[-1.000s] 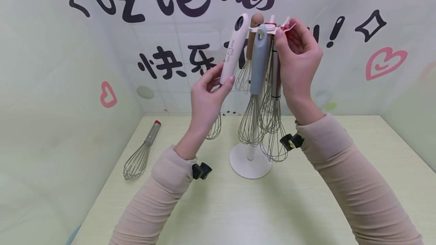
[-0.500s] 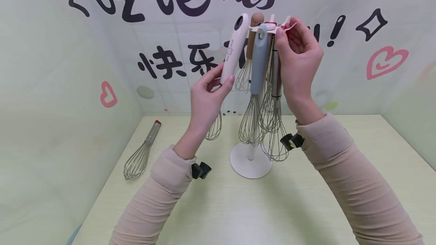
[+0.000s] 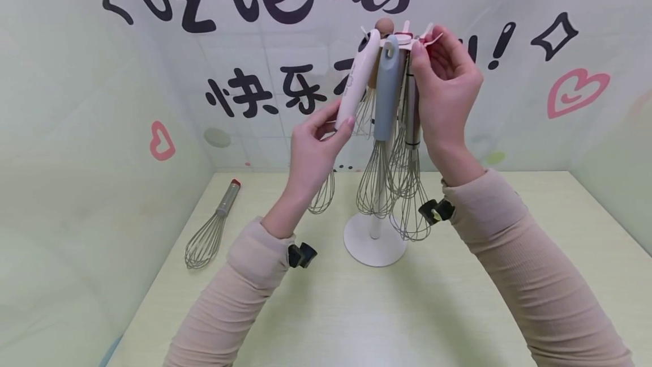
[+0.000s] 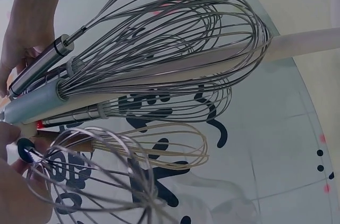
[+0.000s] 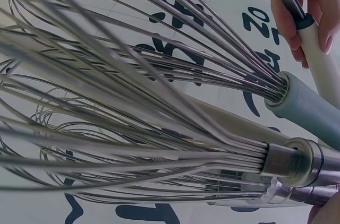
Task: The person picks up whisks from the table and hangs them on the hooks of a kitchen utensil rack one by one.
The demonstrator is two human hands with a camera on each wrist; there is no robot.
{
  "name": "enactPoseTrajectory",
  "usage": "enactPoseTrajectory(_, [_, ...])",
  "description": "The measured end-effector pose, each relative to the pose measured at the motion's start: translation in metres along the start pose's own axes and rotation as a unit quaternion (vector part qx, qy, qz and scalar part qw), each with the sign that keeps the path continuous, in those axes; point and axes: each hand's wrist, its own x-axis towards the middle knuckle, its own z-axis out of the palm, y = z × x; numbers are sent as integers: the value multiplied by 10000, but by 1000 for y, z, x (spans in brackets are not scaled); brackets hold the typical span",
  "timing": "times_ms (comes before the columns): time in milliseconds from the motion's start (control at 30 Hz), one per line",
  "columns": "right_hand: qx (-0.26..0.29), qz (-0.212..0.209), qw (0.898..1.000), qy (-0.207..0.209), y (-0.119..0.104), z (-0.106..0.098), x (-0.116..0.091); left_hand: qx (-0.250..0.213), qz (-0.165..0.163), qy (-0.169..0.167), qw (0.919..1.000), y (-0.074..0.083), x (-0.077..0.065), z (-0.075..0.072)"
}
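Note:
My left hand [image 3: 316,146] grips a whisk with a white handle [image 3: 359,81], low on the handle. Its wire head hangs behind that hand and shows large in the left wrist view [image 4: 106,181]. The holed top of the handle overlaps a white hook at the left of a white rotating utensil stand [image 3: 375,256]. Opposite, my right hand [image 3: 450,86] pinches a hook arm at the stand's top. On the stand hang a whisk with a blue-grey handle [image 3: 387,95], a wooden-handled whisk [image 3: 384,27] and steel-handled whisks [image 3: 413,118].
Another whisk [image 3: 214,225], steel with a red end, lies at the left of the pale table [image 3: 326,316]. Behind the stand is a light wall sheet [image 3: 254,140] with black lettering and pink hearts. A similar light wall runs along the left.
My left hand has moved slightly right with the white-handled whisk, and a hook tip now shows beside the handle's hole. My right hand has stayed at the stand's top.

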Motion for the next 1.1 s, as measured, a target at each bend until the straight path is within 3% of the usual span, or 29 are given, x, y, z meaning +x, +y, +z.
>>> enactPoseTrajectory(400, [41,-5,10000,6,0,1,-1,81,15,-201,9998,-6,-1,1])
enactPoseTrajectory(1100, [118,4,9999,46,1,0,-3,300,41,-230,9993,-14,0,-3])
